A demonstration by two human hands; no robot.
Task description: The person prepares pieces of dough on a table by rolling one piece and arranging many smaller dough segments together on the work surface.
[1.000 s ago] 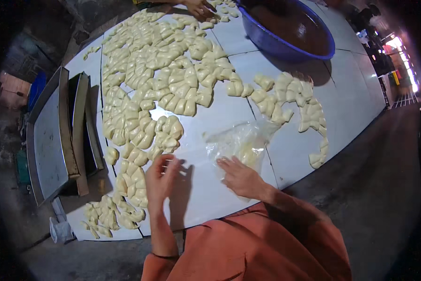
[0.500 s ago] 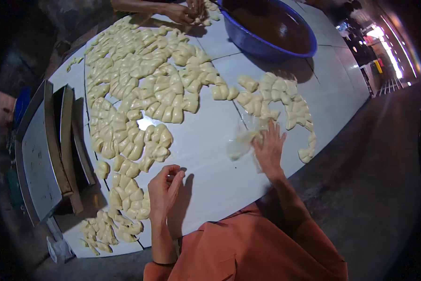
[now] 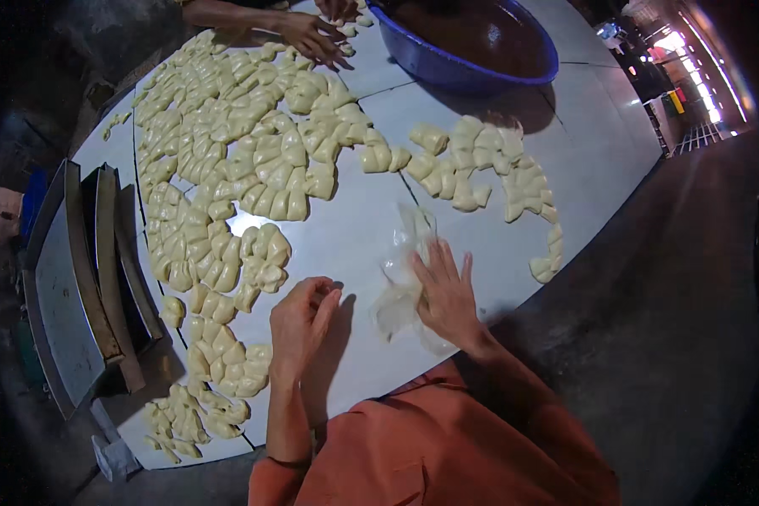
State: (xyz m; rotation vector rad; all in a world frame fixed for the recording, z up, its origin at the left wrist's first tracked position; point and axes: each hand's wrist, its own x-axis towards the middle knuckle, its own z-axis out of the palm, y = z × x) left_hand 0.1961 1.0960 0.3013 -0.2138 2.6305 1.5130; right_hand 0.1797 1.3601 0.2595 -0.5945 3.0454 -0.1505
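My right hand [image 3: 447, 291] lies flat on the white table with its fingers spread. Its fingertips touch the edge of a thin, translucent whitish sheet [image 3: 400, 308]; whether that is film or stretched dough I cannot tell. Above the table to the left, my left hand [image 3: 303, 325] is curled, thumb close to the bent fingers; anything inside the curl is hidden. Many pale, glossy dough pieces [image 3: 219, 160] crowd the left and far side, pressed close together. A smaller curved group of dough pieces [image 3: 523, 190] lies beyond my right hand.
A blue basin [image 3: 468, 72] with brown inside stands at the far right. Metal trays [image 3: 67, 295] lean at the table's left edge. Across the table, another person's hands [image 3: 312, 35] are over small dough pieces. The white tabletop [image 3: 603, 152] has a curved-looking right edge beside the dark floor.
My right hand has slid left and nearer across the tabletop, and the translucent sheet has shifted with it. My left hand has moved slightly. The other person's near hand has spread its fingers.
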